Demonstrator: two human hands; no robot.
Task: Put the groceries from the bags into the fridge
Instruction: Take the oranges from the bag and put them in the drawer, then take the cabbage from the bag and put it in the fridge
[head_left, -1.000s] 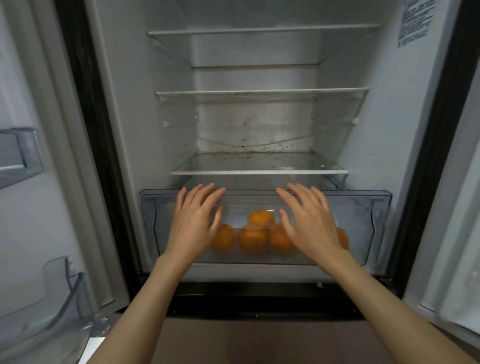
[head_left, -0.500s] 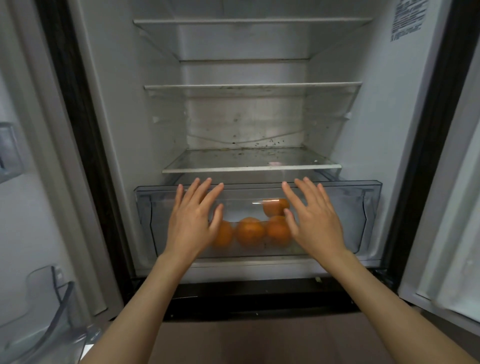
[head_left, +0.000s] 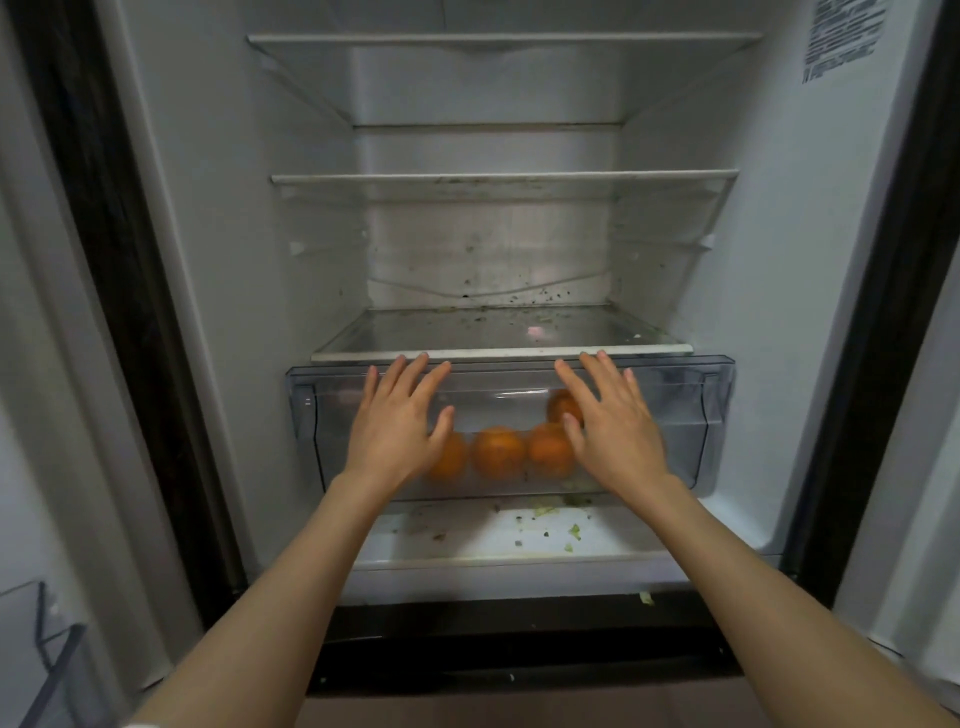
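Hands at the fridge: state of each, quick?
Left hand: open, flat against the clear plastic crisper drawer.
Right hand: open, flat against the same drawer.

You get dim, cool, even light with the brightest patch on the fridge's back wall (head_left: 488, 249), and a small pinkish glare spot on the lowest glass shelf (head_left: 535, 332). Your forearms and the door seals sit in soft shadow toward the bottom and sides. The wide lens bows the door edges outward, and the oranges (head_left: 498, 452) look smeared behind the translucent drawer front (head_left: 691, 415).
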